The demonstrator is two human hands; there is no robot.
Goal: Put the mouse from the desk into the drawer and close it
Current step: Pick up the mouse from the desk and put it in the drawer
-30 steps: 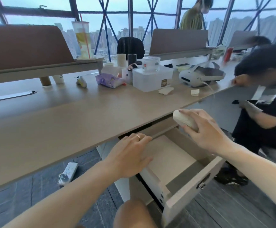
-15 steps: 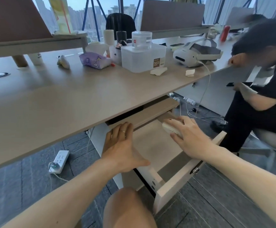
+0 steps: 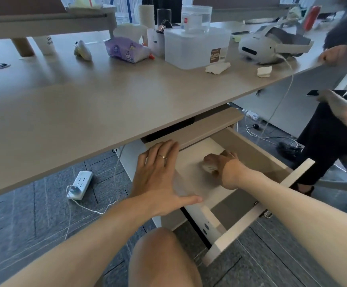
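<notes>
The pale drawer stands pulled out under the wooden desk. Inside it, my right hand is curled over the white mouse, which rests on or just above the drawer floor; only its near end shows under my fingers. My left hand lies flat with fingers spread on the drawer's left edge, holding nothing.
On the desk stand a clear plastic box, a white headset, a purple tissue pack and paper scraps. A person sits at the right. A power strip and cables lie on the floor. My knee is below the drawer.
My right hand has carried the mouse from the drawer's rim height down into the drawer. My left hand has flattened on the drawer's left edge. My view has tilted downward.
</notes>
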